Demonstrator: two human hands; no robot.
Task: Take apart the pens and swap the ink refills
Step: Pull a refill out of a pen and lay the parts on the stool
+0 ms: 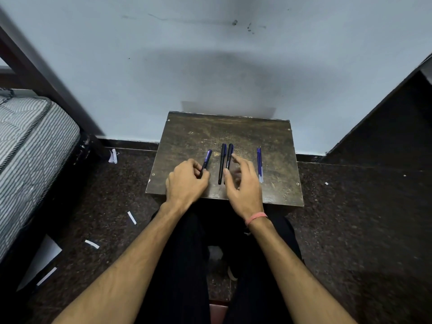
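Head view: my left hand (185, 181) has its grip clenched on a blue-capped pen (206, 161) over the desk (275, 136); right hand (243, 183), grip released, hovers beside two black pens (225, 160); refills (260, 164) lie apart, right.

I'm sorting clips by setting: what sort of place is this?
Probably a bedroom or hostel room: a striped mattress on a dark bed frame sits at the left, and a small worn wooden table stands against a plain painted wall, with paper scraps on the floor.
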